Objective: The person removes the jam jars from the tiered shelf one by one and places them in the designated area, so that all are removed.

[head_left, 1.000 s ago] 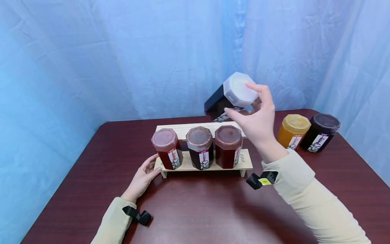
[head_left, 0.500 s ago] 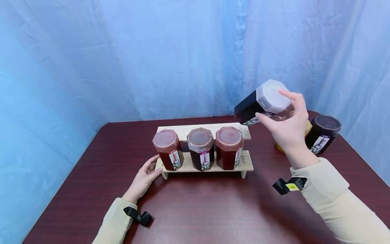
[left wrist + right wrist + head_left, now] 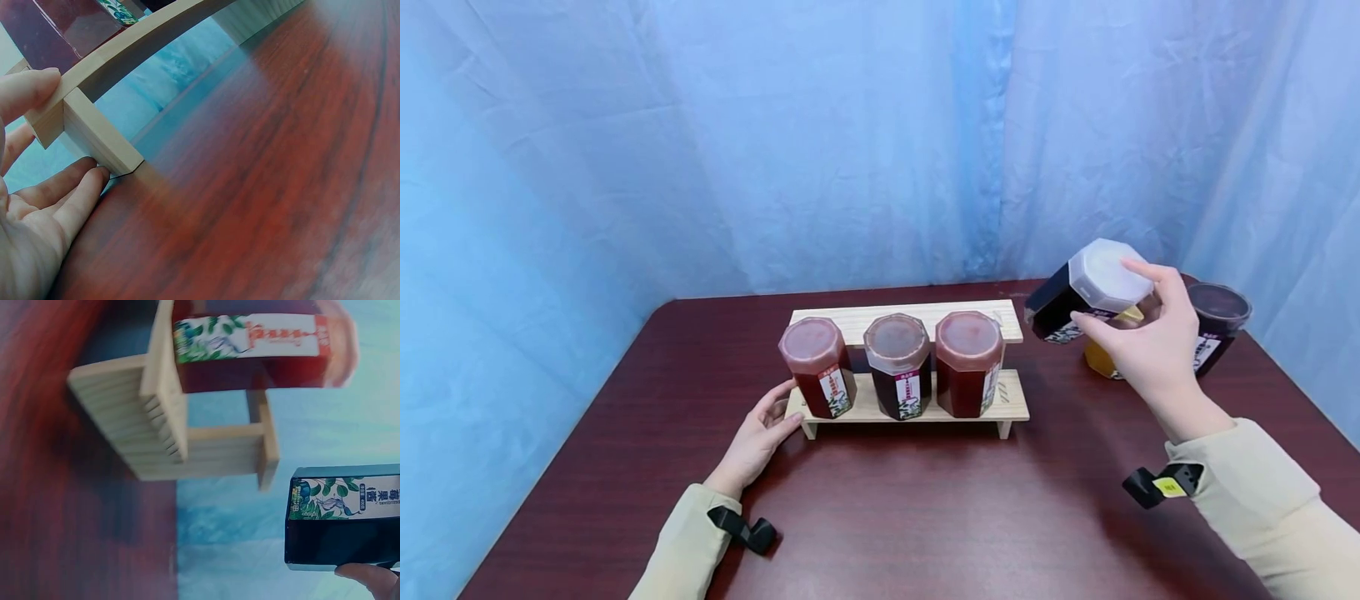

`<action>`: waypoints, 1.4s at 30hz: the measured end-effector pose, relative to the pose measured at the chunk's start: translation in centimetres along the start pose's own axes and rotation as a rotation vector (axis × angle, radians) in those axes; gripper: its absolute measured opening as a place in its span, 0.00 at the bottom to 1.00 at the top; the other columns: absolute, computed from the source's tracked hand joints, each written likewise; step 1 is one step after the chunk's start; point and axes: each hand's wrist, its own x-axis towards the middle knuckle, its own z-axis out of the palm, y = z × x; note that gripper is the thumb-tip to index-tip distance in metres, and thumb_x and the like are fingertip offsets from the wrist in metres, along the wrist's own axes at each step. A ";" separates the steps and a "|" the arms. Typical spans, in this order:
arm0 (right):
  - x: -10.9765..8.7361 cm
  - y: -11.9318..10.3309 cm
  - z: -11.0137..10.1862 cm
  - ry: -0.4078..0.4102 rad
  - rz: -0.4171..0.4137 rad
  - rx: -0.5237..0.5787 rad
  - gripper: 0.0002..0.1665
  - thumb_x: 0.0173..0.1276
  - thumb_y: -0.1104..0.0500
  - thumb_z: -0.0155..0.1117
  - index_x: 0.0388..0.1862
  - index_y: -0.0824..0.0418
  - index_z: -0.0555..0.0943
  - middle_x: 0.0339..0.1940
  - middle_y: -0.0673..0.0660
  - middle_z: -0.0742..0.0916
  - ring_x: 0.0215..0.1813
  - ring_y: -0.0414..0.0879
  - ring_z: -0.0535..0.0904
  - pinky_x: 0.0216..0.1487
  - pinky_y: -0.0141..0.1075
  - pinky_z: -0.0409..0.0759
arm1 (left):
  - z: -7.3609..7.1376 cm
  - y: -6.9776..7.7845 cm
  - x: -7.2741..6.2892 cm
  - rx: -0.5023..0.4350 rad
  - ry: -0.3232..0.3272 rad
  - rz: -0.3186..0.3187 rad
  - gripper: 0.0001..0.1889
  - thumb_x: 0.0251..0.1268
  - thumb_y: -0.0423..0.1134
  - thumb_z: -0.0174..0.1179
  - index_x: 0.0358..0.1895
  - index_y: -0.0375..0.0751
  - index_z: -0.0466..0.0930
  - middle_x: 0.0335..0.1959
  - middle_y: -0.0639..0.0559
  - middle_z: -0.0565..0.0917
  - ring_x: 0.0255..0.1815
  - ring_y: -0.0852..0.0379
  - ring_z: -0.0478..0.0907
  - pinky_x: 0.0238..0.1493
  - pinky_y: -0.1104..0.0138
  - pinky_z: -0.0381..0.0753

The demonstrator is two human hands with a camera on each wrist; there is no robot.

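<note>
Dark eight-sided jar with a frosted white lid hangs in the air to the right of the pale, two-step wooden stand, its lid end tipped up toward the person. Nearest, a left cream sleeve and a right cream sleeve, each with a small black camera strapped at the wrist, reach over the glossy red-brown bench. Of the two hands, the left hand grips the stand's left end, thumb on the lower step and other fingers beside its short leg.

On that step three lidded eight-sided jars stand upright in a row: a red one, a blackish-purple one and a deep red one, their labels white. Behind them runs the raised upper step.

At the right, the right hand pinches the suspended jar, thumb against its side and fingers about its lid. Beyond stand a yellow jar and a black-purple jar; the yellow one is mostly hidden, so I cannot tell whether the held jar touches it. Farthest back hangs a pale blue curtain.
</note>
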 end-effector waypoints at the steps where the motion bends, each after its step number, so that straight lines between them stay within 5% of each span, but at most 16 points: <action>1: -0.1 0.2 -0.1 -0.004 0.003 -0.015 0.43 0.43 0.78 0.72 0.61 0.58 0.72 0.55 0.39 0.73 0.47 0.34 0.76 0.38 0.17 0.76 | 0.0 0.0 0.0 0.001 0.000 0.001 0.31 0.66 0.26 0.53 0.71 0.33 0.53 0.63 0.31 0.66 0.51 0.70 0.75 0.51 0.76 0.74; 12: -1.1 2.5 -1.1 -0.047 0.005 -0.104 0.50 0.42 0.77 0.72 0.65 0.53 0.68 0.56 0.44 0.72 0.47 0.30 0.73 0.36 0.15 0.74 | -0.1 0.1 -0.1 0.014 -0.002 0.015 0.31 0.66 0.27 0.53 0.71 0.33 0.53 0.63 0.30 0.66 0.52 0.70 0.74 0.52 0.76 0.74; 20: -1.8 3.8 -1.2 -0.096 -0.028 -0.158 0.47 0.42 0.75 0.74 0.64 0.59 0.70 0.56 0.40 0.73 0.45 0.27 0.72 0.36 0.14 0.72 | 0.0 0.0 0.0 -0.004 0.014 -0.006 0.32 0.65 0.25 0.52 0.71 0.34 0.54 0.64 0.30 0.65 0.51 0.70 0.75 0.51 0.76 0.74; 28: -2.4 4.9 -1.4 -0.158 -0.020 -0.270 0.45 0.45 0.69 0.75 0.65 0.60 0.71 0.58 0.63 0.75 0.43 0.25 0.67 0.35 0.14 0.70 | 0.1 0.2 0.0 0.001 -0.001 -0.008 0.32 0.66 0.27 0.53 0.72 0.34 0.52 0.66 0.28 0.63 0.52 0.71 0.74 0.52 0.76 0.73; 35: -2.4 5.8 -1.5 -0.178 -0.027 -0.327 0.42 0.45 0.67 0.76 0.63 0.62 0.72 0.59 0.67 0.77 0.45 0.20 0.63 0.43 0.12 0.63 | 0.3 0.1 0.3 -0.003 -0.002 -0.002 0.32 0.66 0.26 0.52 0.72 0.34 0.53 0.65 0.27 0.63 0.52 0.71 0.74 0.52 0.76 0.73; 38: -2.4 6.1 -1.2 -0.184 -0.037 -0.354 0.42 0.44 0.67 0.76 0.61 0.63 0.73 0.57 0.67 0.78 0.47 0.27 0.67 0.42 0.13 0.62 | 0.2 0.1 0.2 0.010 0.005 -0.005 0.32 0.66 0.27 0.53 0.72 0.34 0.53 0.65 0.29 0.64 0.52 0.70 0.74 0.51 0.76 0.74; 42: -2.5 6.2 -0.7 -0.212 -0.040 -0.381 0.41 0.44 0.66 0.77 0.61 0.64 0.73 0.57 0.69 0.78 0.48 0.51 0.74 0.40 0.18 0.63 | 0.1 0.1 -0.1 0.032 0.016 -0.015 0.32 0.66 0.28 0.54 0.71 0.35 0.54 0.64 0.30 0.66 0.52 0.70 0.75 0.51 0.76 0.74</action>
